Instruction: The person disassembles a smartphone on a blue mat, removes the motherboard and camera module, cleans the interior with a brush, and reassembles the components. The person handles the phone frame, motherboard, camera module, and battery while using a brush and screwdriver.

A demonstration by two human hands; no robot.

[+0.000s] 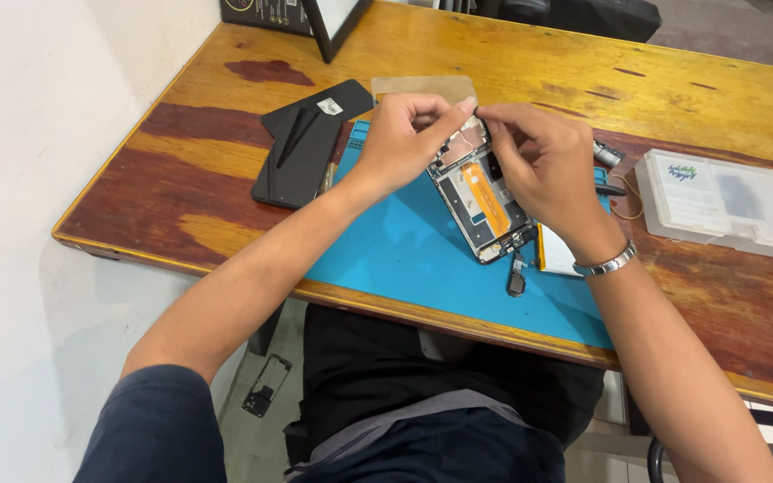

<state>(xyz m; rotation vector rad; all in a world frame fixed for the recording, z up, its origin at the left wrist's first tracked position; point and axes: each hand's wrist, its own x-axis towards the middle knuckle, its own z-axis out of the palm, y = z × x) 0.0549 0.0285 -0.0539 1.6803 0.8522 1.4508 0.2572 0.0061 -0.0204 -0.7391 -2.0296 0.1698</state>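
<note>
The opened phone frame [483, 201] sits at the centre of the frame, tilted, its lower end over the blue work mat [404, 259] and its upper end raised between both hands. An orange strip runs along its exposed interior.

Left hand [400, 143]: positioned at upper centre, left of the phone frame. The fingers curl around the upper left edge of the frame, closed on it, with the fingertips meeting those of the other hand at the top edge.

Right hand [539, 165]: positioned right of the phone frame, covering its upper right side. Thumb and forefinger are pinched narrowly at the top edge of the frame; whether a small part sits in the pinch cannot be told. A metal bracelet [606, 263] circles the wrist.

A small dark part [515, 283] lies on the mat just below the lower end of the frame. A black back cover [301, 148] lies on the wooden table [539, 72] at left of the mat. A clear plastic box [726, 204] stands at right, well apart from the hands.
</note>
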